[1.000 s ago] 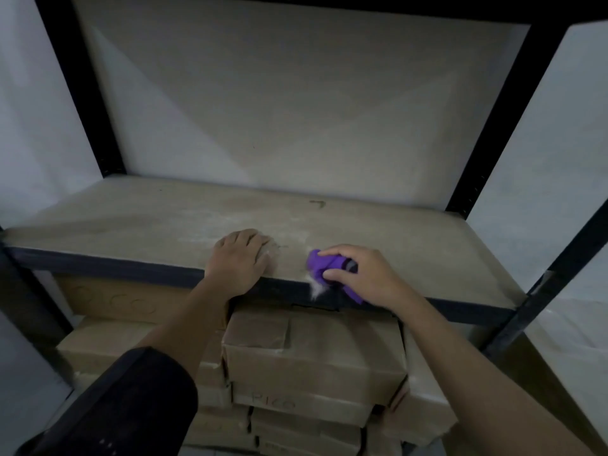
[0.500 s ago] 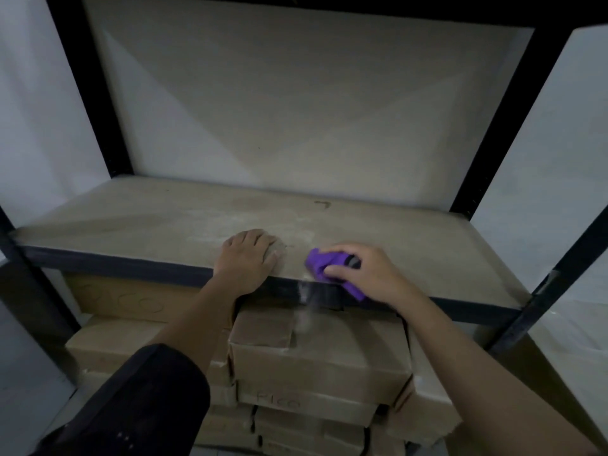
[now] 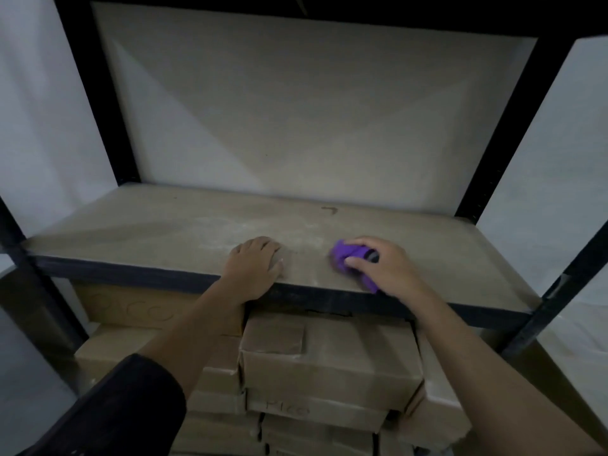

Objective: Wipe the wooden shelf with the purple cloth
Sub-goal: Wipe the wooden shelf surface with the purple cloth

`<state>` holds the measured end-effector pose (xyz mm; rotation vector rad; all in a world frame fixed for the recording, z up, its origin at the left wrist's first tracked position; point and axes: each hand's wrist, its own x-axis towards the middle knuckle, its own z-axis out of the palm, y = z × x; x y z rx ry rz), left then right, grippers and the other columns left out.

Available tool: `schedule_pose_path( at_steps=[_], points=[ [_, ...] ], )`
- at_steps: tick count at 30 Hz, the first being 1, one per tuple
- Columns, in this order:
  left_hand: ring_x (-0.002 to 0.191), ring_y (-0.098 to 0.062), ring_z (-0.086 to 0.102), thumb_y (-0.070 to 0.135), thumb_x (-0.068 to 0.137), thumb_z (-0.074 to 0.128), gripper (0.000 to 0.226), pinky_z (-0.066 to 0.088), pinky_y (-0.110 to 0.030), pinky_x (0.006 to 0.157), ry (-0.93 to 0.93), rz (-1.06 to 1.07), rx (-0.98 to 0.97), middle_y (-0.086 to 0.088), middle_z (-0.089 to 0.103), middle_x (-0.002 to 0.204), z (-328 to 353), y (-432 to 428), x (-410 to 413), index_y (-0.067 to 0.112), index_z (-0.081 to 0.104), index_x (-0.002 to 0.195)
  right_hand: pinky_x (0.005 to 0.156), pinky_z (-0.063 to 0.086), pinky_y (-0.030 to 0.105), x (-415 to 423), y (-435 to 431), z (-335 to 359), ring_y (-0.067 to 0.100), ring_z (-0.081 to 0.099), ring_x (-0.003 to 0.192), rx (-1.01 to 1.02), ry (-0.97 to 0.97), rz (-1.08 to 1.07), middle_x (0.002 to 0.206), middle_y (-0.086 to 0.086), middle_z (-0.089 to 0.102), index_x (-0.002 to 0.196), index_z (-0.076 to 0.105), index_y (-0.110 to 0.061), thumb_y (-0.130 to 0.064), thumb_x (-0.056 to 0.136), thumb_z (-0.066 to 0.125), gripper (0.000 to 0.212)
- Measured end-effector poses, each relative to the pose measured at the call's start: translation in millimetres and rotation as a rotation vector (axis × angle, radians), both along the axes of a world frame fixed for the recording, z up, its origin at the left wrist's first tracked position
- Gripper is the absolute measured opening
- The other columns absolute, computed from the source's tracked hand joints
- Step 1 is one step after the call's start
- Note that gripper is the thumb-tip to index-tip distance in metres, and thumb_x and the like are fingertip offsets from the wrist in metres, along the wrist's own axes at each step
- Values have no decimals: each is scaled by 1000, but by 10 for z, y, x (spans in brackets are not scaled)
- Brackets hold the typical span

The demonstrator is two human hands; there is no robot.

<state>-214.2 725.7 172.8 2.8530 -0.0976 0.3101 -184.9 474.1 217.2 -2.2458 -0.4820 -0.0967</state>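
Mid-wipe, I'd say: the right hand (image 3: 390, 269) clutches the bunched cloth (image 3: 350, 258) against the shelf (image 3: 164, 232) near its front edge, while the left hand (image 3: 255, 264) lies flat beside it, bracing. Pale dust (image 3: 250, 227) behind calls for a longer reach next.

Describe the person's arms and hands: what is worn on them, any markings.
The left hand and right hand are bare: no gloves, rings or watch show. A black sleeve covers the upper part of the left arm, ending well short of the wrist. The right arm shows no sleeve in view. No markings are visible.
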Motion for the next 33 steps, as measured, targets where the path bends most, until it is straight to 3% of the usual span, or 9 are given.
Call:
schedule_pose_path(
  at_steps=[2,4,8,12,18,22,27,30,33],
  points=[
    [128,-23,38,43,94,37,44,28,-41,111,7,22,1,-2,41,140,22,166,-36,21,40,132,87,41,22,145,-66,-17,22,59,103,-99,-28,-314,113,1,66,111,65,-19,-23,81,68,31],
    [127,-23,38,47,94,36,46,27,-42,110,14,52,30,-2,40,139,34,348,-62,22,40,132,91,43,29,177,59,-107,27,59,106,-202,-41,-433,118,6,65,113,63,-19,-27,82,65,32],
    [130,-26,36,57,91,33,55,25,-44,110,77,55,75,-3,36,144,84,628,2,25,37,136,89,44,29,-60,540,-205,26,60,100,-227,-187,-163,113,7,67,112,64,-20,-27,81,66,32],
    [134,-23,31,63,89,29,60,22,-45,110,120,35,98,1,32,147,73,749,56,30,34,138,79,39,9,-93,502,-69,16,60,101,-59,20,121,109,-2,67,108,67,-19,-19,78,72,31],
    [139,-24,24,57,92,28,56,18,-44,114,77,49,94,-1,26,152,30,709,37,29,28,142,93,43,30,481,253,-123,29,58,107,-134,-43,-534,119,9,64,112,63,-16,-25,82,65,31],
    [137,-24,27,55,92,32,56,20,-43,114,8,28,86,-2,30,150,19,745,34,27,32,140,93,46,34,367,698,-248,29,61,100,-212,-195,-237,111,10,68,108,66,-17,-24,78,68,31],
    [135,-24,32,56,91,35,56,25,-42,112,-38,23,109,-3,35,147,-34,757,61,26,36,138,81,36,1,248,695,-49,12,58,101,-50,47,105,107,-5,65,107,68,-18,-16,76,73,31],
    [135,-26,32,60,88,31,61,24,-43,111,-40,28,84,-4,36,147,-36,745,72,25,38,138,86,38,16,586,433,9,21,58,106,-4,-61,-297,116,5,65,111,66,-14,-17,79,71,33],
    [136,-25,31,58,89,31,60,23,-43,112,-50,35,83,-4,35,148,-43,738,69,25,37,138,95,41,31,732,426,-103,29,58,109,-239,-42,-503,120,10,64,115,61,-16,-27,83,64,34]
  ],
)
